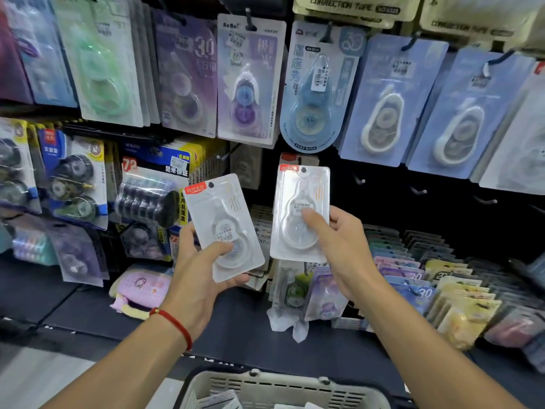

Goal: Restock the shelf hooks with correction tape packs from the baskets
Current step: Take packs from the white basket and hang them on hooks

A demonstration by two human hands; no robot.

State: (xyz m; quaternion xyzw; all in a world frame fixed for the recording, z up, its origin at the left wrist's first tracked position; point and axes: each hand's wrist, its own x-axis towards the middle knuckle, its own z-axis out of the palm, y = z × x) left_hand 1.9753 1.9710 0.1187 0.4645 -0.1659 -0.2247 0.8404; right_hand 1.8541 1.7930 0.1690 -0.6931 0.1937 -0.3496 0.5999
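We are holding one clear correction tape pack [224, 228] in our left hand [197, 276], thumb pressing on its front. Our right hand [339, 249] is gripping a second clear pack [302, 214], raised just below a hanging pack. A basket [283, 388] is sitting under our arms. Empty hooks [418, 191] are sticking out right of our right hand.

Counts: 2 clear correction tape packs in hand, left one [224, 228], right one [300, 212]. 1 basket [283, 388], bottom centre. 2 blue packs with white dispensers, upper right [392, 98] [469, 113]. 4 bare hooks, right of centre [360, 180]. Stacked packs lower right too many to count.
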